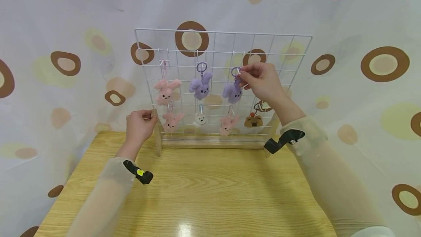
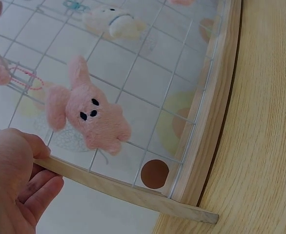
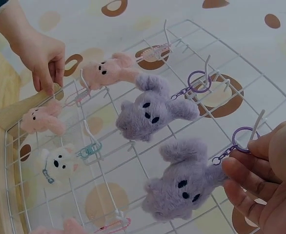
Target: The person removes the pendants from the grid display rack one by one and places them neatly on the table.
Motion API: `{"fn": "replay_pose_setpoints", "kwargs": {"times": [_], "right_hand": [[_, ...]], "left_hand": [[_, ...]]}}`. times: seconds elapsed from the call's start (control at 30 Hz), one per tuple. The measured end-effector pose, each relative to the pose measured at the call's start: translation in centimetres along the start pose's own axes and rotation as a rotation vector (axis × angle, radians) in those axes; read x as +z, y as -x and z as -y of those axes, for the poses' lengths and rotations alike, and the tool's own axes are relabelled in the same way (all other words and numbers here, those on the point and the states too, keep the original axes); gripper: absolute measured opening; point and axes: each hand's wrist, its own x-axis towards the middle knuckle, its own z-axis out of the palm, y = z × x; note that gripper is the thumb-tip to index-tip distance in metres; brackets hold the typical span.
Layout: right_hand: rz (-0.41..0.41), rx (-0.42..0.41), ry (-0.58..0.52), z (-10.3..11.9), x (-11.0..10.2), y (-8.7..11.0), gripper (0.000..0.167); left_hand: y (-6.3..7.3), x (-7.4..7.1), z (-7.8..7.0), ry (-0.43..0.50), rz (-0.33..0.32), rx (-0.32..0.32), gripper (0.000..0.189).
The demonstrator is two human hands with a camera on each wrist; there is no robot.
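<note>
My right hand pinches the purple ring of a purple plush bunny keychain at a white hook in the upper row of a wire grid rack. The hook passes through the ring. Left of it hangs another purple bunny keychain, and a pink bunny hangs at the row's left end. With thumb and fingers my left hand grips the top of the rack's left wooden upright. Close by that hand, a lower pink bunny hangs on the grid.
The lower row also holds a white plush dog, a pink bunny and a brown bear keychain. The rack's wooden base stands at the back of the wood-grain table. Behind it hangs a patterned curtain.
</note>
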Motion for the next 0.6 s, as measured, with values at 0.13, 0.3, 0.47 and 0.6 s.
{"fn": "replay_pose_setpoints", "kwargs": {"times": [0.13, 0.3, 0.47, 0.6], "right_hand": [[0.003, -0.007, -0.008, 0.3, -0.2, 0.2, 0.016], [0.017, -0.009, -0.018, 0.8, -0.4, 0.6, 0.017], [0.034, -0.012, 0.012, 1.0, -0.5, 1.1, 0.020], [0.044, -0.015, 0.015, 1.2, -0.7, 1.4, 0.021]], "left_hand": [[-0.1, 0.0, 0.0, -0.002, 0.000, 0.000, 0.030], [0.0, 0.0, 0.0, 0.001, 0.009, -0.003, 0.031], [0.0, -0.1, 0.0, 0.003, 0.017, -0.006, 0.032], [0.0, -0.1, 0.0, 0.003, 0.019, -0.003, 0.032]]}}
